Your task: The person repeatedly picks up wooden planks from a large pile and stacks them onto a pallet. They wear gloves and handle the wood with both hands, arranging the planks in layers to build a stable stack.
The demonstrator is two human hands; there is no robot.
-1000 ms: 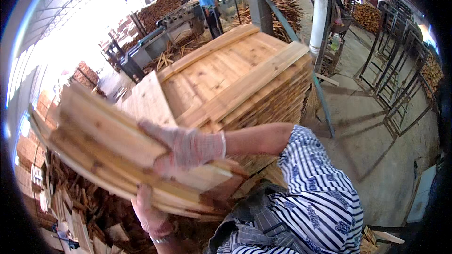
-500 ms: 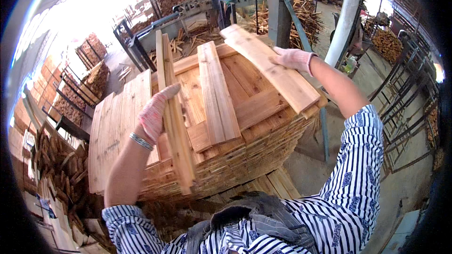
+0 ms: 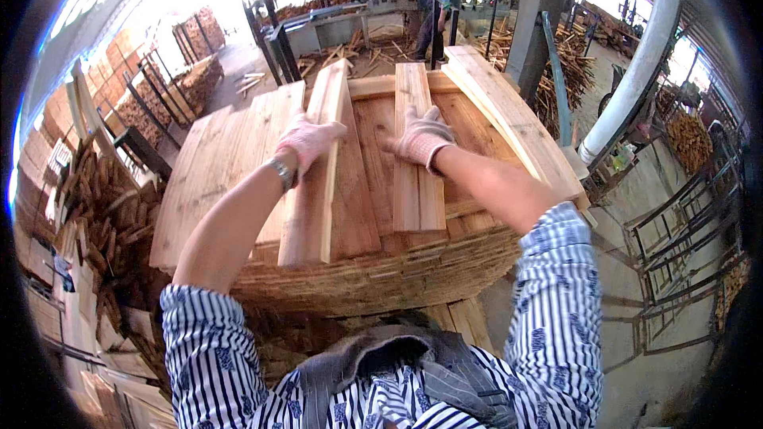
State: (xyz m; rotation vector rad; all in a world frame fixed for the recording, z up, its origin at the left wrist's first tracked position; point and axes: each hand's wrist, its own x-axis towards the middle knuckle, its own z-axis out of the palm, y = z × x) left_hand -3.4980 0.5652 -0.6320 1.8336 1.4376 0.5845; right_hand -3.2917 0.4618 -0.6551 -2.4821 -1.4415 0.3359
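Observation:
My left hand, in a pale pink glove, is closed on a long wooden board that stands slightly tilted, its right edge raised. My right hand, gloved alike, lies over a second board in the middle, thumb and fingers apart; its fingertips are partly blurred. Farther right a pair of boards lies slantwise on the pile, out of my hands. All of these rest on a broad stack of planks. Left of my left hand, several pale boards lie side by side on top.
Scrap wood is heaped at the left. A grey post and a white pipe rise beyond the stack's right end. Black metal racks stand at the right. Another person in blue stands near machinery at the back.
My right hand has left the slanted boards and moved left to the middle board. The board in my left hand has turned from on edge toward flat. The view has shifted.

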